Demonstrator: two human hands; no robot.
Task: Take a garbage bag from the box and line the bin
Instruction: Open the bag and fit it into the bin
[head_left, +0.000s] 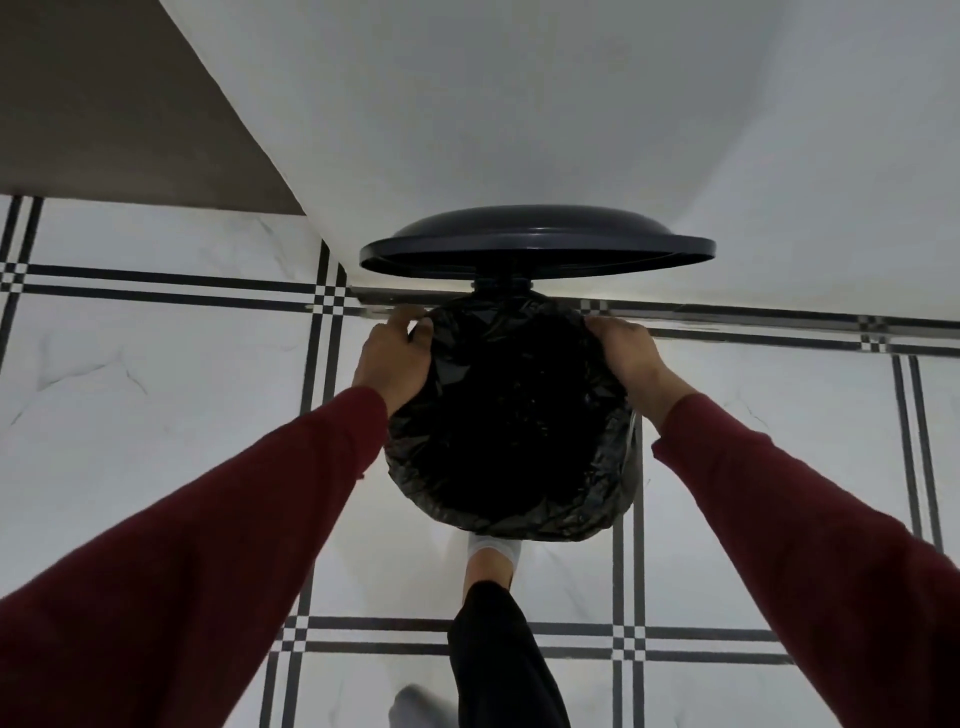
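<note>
The left hand (396, 358) grasps the black garbage bag (511, 421) at the far-left part of its mouth, with the thumb and fingers curled over a fold of film; the fingertips are partly buried in the plastic. The right hand (626, 353) grips the bag at the far-right part of the mouth, fingers curled down over the edge, and its fingertips are hidden behind the film. Both arms come in from the lower corners in dark red sleeves (810, 540), which are cut off by the picture's edge. The bag is spread open over the round bin (635, 431), its mouth facing up toward the camera and its depth running straight down, so the long axis is vertical; the inside is too dark to make out. The bin itself is almost wholly covered by the folded-over film, with only a pale sliver of wall showing at the right side. Just beyond the bag, the dark round lid (537, 241) stands raised on its hinge at the far side, seen nearly edge-on. Below the bin a foot (491, 558) in a white sock reaches under the bag's near edge, the toes hidden, with a black trouser leg (498, 660) behind it. A second sock at the bottom is blurred. The bin stands on a white tiled floor (156, 395) with black stripes, close to a white wall (493, 104).
</note>
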